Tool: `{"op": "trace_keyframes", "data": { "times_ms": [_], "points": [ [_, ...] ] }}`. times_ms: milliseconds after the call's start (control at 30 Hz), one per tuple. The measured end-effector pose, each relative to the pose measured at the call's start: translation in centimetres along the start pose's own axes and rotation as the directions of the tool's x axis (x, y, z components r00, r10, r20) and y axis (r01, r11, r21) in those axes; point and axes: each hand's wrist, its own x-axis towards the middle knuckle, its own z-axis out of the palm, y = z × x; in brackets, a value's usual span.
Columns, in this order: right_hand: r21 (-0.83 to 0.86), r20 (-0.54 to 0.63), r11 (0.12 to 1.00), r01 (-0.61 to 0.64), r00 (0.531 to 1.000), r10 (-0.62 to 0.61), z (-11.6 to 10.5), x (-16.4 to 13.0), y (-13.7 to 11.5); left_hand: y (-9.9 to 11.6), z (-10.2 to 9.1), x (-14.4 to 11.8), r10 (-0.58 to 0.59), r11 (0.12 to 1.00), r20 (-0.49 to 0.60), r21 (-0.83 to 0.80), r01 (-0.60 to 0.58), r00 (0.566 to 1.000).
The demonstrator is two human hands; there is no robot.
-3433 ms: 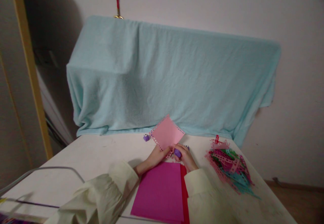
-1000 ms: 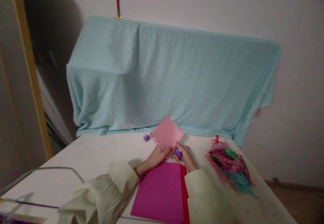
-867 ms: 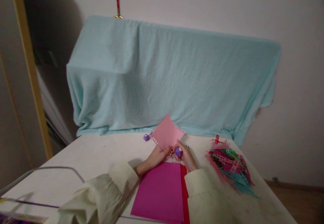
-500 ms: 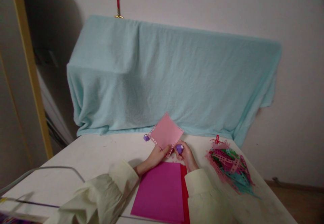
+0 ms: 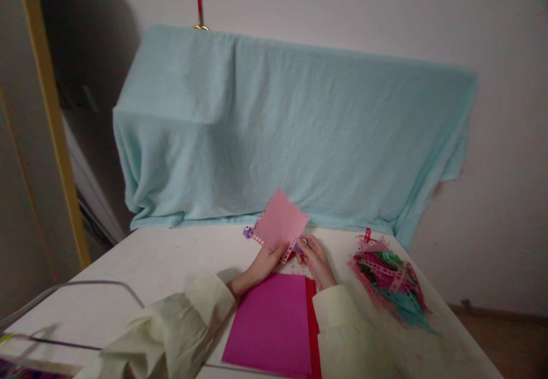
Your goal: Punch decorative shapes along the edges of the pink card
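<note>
My left hand is closed on a pink sheet of paper, thumb on top near its lower corner. Small holes run along the sheet's edges, and it is tilted up over the table. In my right hand is a small purple craft punch, set against the lower right edge of the sheet; the fingers partly hide it. Another small purple punch shows past the sheet's left edge. Below my hands lie a magenta sheet and a red sheet under it.
On the right of the white table lies a heap of coloured punched paper strips. A light blue cloth hangs behind the table. A grey cable curves across the left side, and paper bits lie near my hands.
My right hand has brought the purple punch left, onto the sheet's lower right edge. The pink sheet has shifted slightly left; the magenta sheet stays put.
</note>
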Motion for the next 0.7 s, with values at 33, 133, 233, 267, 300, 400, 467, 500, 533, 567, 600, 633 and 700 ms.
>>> {"op": "trace_keyframes", "data": {
  "times_ms": [33, 133, 233, 267, 300, 400, 467, 500, 533, 567, 600, 633, 700],
  "points": [
    [-0.005, -0.005, 1.0, 0.018, 1.0, -0.018, 0.1, 0.0, 0.0, 0.1, 0.0, 0.0, 0.006, 1.0, -0.004, 0.003, -0.006, 1.0],
    [-0.026, -0.007, 0.998, 0.052, 0.999, -0.053, 0.2, 0.0, 0.1, 0.3, 0.1, 0.0, 0.012, 1.0, -0.019, 0.012, -0.012, 1.0],
    [-0.034, -0.004, 0.998, 0.048, 0.999, -0.048, 0.2, 0.0, -0.1, 0.3, 0.1, 0.0, -0.001, 1.0, -0.01, 0.019, 0.001, 1.0],
    [-0.031, 0.001, 0.999, 0.039, 0.999, -0.039, 0.2, 0.0, -0.1, 0.3, 0.1, 0.0, -0.004, 1.0, -0.001, 0.021, 0.004, 1.0],
    [-0.024, 0.007, 0.999, 0.023, 1.0, -0.023, 0.2, -0.1, -0.3, 0.3, 0.0, 0.0, -0.006, 1.0, 0.01, 0.023, 0.005, 1.0],
    [0.0, 0.012, 1.0, -0.027, 1.0, 0.027, 0.0, -0.2, -0.7, 0.2, 0.0, 0.0, -0.007, 1.0, 0.016, 0.02, 0.007, 1.0],
    [0.004, 0.002, 0.999, -0.039, 0.999, 0.039, 0.0, -0.3, -1.0, -0.1, -0.1, 0.0, -0.004, 1.0, 0.0, 0.021, 0.004, 1.0],
    [-0.001, -0.002, 0.999, -0.039, 0.999, 0.039, 0.0, -0.4, -1.1, -0.2, -0.1, 0.0, -0.003, 1.0, -0.005, 0.022, 0.003, 1.0],
    [-0.009, -0.006, 0.999, -0.038, 0.999, 0.038, 0.0, -0.4, -1.2, -0.4, -0.1, 0.0, -0.002, 1.0, -0.009, 0.02, 0.002, 1.0],
    [-0.017, -0.009, 0.999, -0.038, 0.999, 0.038, 0.0, -0.4, -1.2, -0.5, -0.1, 0.0, -0.003, 1.0, -0.011, 0.017, 0.004, 1.0],
    [-0.026, -0.014, 0.999, -0.038, 0.999, 0.038, 0.0, -0.5, -1.2, -0.6, 0.0, 0.0, -0.006, 1.0, -0.013, 0.011, 0.007, 1.0],
    [-0.034, -0.018, 0.999, -0.037, 0.999, 0.036, 0.0, -0.5, -1.3, -0.6, 0.0, 0.0, -0.01, 1.0, -0.018, 0.003, 0.01, 1.0],
    [-0.047, -0.019, 0.998, -0.031, 0.999, 0.03, 0.0, -0.6, -1.3, -0.6, 0.0, 0.0, -0.012, 1.0, -0.022, -0.007, 0.012, 1.0]
  ]
}}
